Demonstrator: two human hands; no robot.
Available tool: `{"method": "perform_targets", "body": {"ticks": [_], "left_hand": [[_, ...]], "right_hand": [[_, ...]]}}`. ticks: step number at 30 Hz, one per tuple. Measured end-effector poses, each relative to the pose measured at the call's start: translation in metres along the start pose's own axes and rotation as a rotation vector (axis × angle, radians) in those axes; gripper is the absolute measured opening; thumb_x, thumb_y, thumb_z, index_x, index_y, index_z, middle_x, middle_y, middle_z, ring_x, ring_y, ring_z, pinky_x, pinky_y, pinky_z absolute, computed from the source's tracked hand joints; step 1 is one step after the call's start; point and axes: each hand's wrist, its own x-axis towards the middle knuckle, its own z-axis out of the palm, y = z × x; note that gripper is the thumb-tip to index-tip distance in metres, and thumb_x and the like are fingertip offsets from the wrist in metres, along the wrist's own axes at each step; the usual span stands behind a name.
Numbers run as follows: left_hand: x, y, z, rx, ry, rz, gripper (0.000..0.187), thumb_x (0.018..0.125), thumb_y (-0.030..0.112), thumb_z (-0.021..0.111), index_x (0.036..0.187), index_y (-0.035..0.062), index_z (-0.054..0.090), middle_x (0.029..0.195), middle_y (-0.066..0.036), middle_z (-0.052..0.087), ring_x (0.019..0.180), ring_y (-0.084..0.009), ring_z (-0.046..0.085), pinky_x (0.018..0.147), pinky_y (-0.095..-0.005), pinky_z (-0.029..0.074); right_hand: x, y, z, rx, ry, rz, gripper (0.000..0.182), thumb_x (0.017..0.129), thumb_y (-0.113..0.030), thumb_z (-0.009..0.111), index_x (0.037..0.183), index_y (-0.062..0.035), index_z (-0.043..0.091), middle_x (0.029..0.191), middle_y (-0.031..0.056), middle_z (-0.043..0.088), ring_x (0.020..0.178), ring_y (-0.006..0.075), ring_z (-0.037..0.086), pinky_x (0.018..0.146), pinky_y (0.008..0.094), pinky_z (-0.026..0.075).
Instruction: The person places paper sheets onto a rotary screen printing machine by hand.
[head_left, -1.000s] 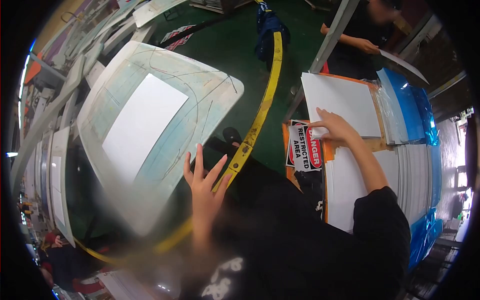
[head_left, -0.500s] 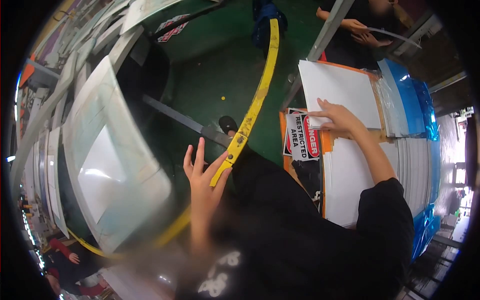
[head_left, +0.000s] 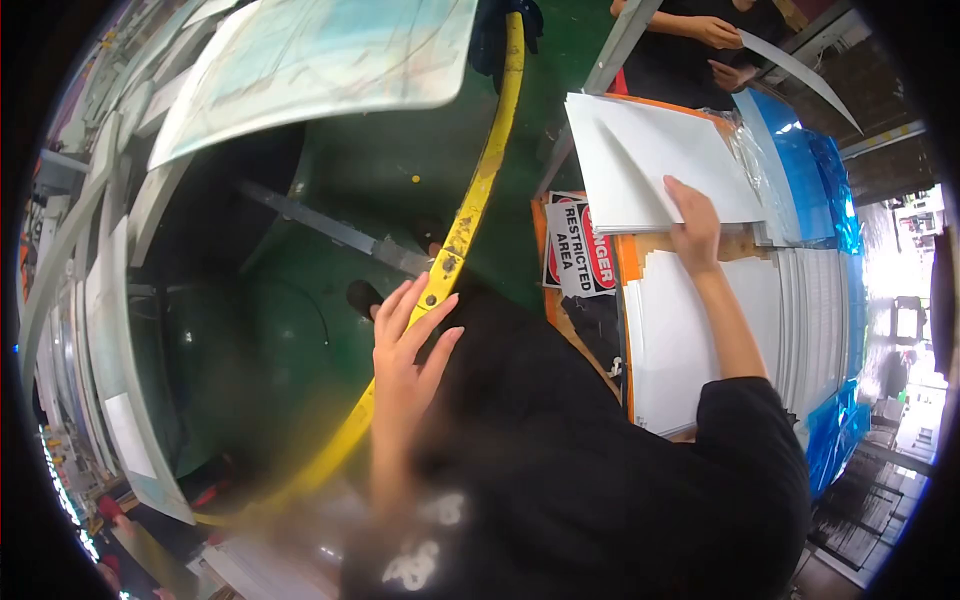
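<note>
My right hand (head_left: 697, 228) pinches the near edge of the top white sheet (head_left: 632, 165) on a stack, and the sheet bends up along a fold. Below that stack lies another pile of white sheets (head_left: 682, 340), under my right forearm. My left hand (head_left: 405, 345) is open, its fingers stretched out over a curved yellow rail (head_left: 484, 190), fingertips right at its bolts. Beyond the rail a pale, stained board (head_left: 330, 75) spans the top left. A second board (head_left: 120, 390), farther left and low, carries a white sheet (head_left: 130, 435).
Printed "Danger Restricted Area" signs (head_left: 583, 245) lie beside the stacks. Blue plastic film (head_left: 835, 185) wraps the far side. At the top right another person's hands (head_left: 722, 50) hold a white strip. A grey metal bar (head_left: 320, 225) crosses above the green floor (head_left: 370, 145).
My right hand has gone from spread fingers on the stack to pinching the top sheet's edge. The board with the white sheet has swung left and down; another board now shows at the top.
</note>
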Motion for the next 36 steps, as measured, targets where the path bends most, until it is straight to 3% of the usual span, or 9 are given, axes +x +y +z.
{"method": "perform_targets", "body": {"ticks": [5, 9, 13, 17, 19, 21, 24, 28, 36], "left_hand": [[0.01, 0.027, 0.007, -0.492, -0.219, -0.043, 0.041, 0.077, 0.008, 0.067, 0.117, 0.0021, 0.06, 0.12, -0.013, 0.059, 0.11, -0.0252, 0.056, 0.095, -0.0343, 0.04], [0.018, 0.074, 0.005, -1.234, -0.495, -0.305, 0.061, 0.083, 0.01, 0.066, 0.136, -0.0016, 0.037, 0.127, -0.017, 0.053, 0.116, -0.0236, 0.051, 0.104, -0.0368, 0.035], [0.01, 0.105, -0.012, -1.617, -0.716, -0.073, 0.056, 0.084, 0.007, 0.065, 0.132, 0.0012, 0.036, 0.118, -0.012, 0.052, 0.11, -0.018, 0.053, 0.095, -0.033, 0.041], [-0.028, 0.088, -0.02, -1.457, -0.121, -0.315, 0.026, 0.087, 0.004, 0.061, 0.111, 0.0017, 0.052, 0.095, -0.002, 0.057, 0.087, -0.0091, 0.058, 0.073, -0.023, 0.048], [-0.027, 0.085, -0.047, -1.431, 0.2, -0.772, 0.025, 0.087, 0.005, 0.061, 0.11, 0.0014, 0.054, 0.095, -0.003, 0.06, 0.087, -0.0102, 0.058, 0.074, -0.0262, 0.049], [-0.05, 0.051, -0.06, -1.06, 0.621, -0.371, 0.029, 0.084, 0.004, 0.064, 0.11, 0.0002, 0.054, 0.098, -0.006, 0.061, 0.087, -0.0134, 0.059, 0.075, -0.0285, 0.05], [-0.068, 0.013, -0.103, -0.87, 0.876, -0.324, 0.042, 0.079, 0.002, 0.067, 0.118, -0.0011, 0.05, 0.103, -0.008, 0.06, 0.093, -0.0172, 0.059, 0.08, -0.0306, 0.049], [-0.076, -0.038, -0.157, -0.778, 0.964, -0.187, 0.068, 0.075, -0.005, 0.065, 0.134, -0.0007, 0.031, 0.116, -0.014, 0.054, 0.104, -0.02, 0.056, 0.089, -0.033, 0.047], [-0.045, -0.125, -0.203, -0.834, 0.912, -0.326, 0.085, 0.075, -0.002, 0.068, 0.138, -0.0004, 0.01, 0.12, -0.02, 0.049, 0.107, -0.0229, 0.054, 0.09, -0.0358, 0.048]], "right_hand": [[-0.002, -0.023, -0.062, -0.255, 0.237, -0.109, 0.035, 0.078, -0.009, 0.044, 0.103, -0.0054, 0.069, 0.114, 0.0134, 0.063, 0.106, 0.0219, 0.06, 0.082, 0.0317, 0.042], [-0.02, -0.123, -0.108, -0.505, 0.357, 0.048, 0.028, 0.084, -0.011, 0.054, 0.107, -0.0002, 0.065, 0.123, 0.0231, 0.055, 0.117, 0.0355, 0.052, 0.105, 0.0472, 0.027], [-0.003, -0.184, -0.054, -0.206, 1.032, -0.417, 0.039, 0.096, -0.035, 0.034, 0.104, -0.0087, 0.062, 0.099, 0.0123, 0.061, 0.102, 0.0348, 0.062, 0.104, 0.0711, 0.005], [0.02, -0.217, -0.064, 0.041, 0.442, -0.805, 0.035, 0.085, -0.029, 0.06, 0.111, -0.0051, 0.058, 0.108, 0.0145, 0.057, 0.12, 0.0322, 0.048, 0.105, 0.0657, 0.017], [0.039, -0.234, -0.051, 0.378, 0.153, -0.812, 0.051, 0.08, -0.03, 0.068, 0.12, -0.004, 0.052, 0.122, 0.0158, 0.05, 0.126, 0.0308, 0.042, 0.106, 0.0595, 0.023], [0.059, -0.249, -0.04, 0.717, -0.091, -0.733, 0.071, 0.075, -0.033, 0.073, 0.131, -0.0028, 0.042, 0.135, 0.018, 0.04, 0.129, 0.0309, 0.038, 0.106, 0.0531, 0.027], [0.101, -0.237, -0.017, 0.925, -0.157, -0.546, 0.1, 0.068, -0.038, 0.078, 0.142, -0.0006, 0.023, 0.144, 0.0221, 0.03, 0.13, 0.0337, 0.035, 0.105, 0.0471, 0.031], [0.192, -0.26, 0.013, 0.63, 0.046, -0.124, 0.096, 0.07, -0.033, 0.077, 0.142, 0.0001, 0.024, 0.144, 0.0238, 0.03, 0.131, 0.0341, 0.034, 0.106, 0.0402, 0.028], [0.255, -0.272, 0.144, 0.964, -0.667, 0.316, 0.071, 0.076, -0.031, 0.073, 0.128, 0.0067, 0.044, 0.113, 0.0211, 0.059, 0.1, 0.0262, 0.059, 0.085, 0.0326, 0.046]]}}
